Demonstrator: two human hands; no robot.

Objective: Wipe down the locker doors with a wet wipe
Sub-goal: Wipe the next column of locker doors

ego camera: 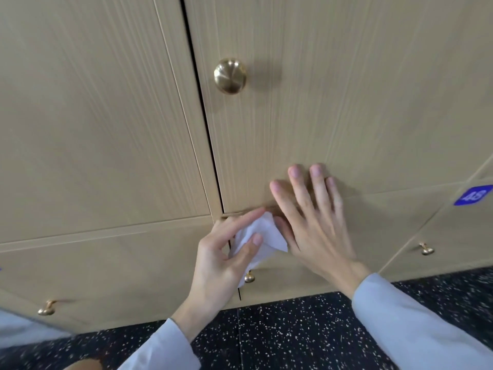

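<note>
The left hand (224, 252) pinches the bunched wet wipe (260, 240) between thumb and fingers at the locker door's (333, 102) bottom-left corner, seven o'clock from the brass knob (229, 75). At three o'clock from the wipe, the right hand (312, 220) lies flat, fingers straight, bracing the door. Best spread the wipe wider and sweep upward with overlapping strokes.

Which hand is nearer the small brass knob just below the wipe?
Left. The left hand holding the wet wipe sits directly beside the small brass knob, nearly touching it. The right hand lies flat on the locker door, up and right.
</note>
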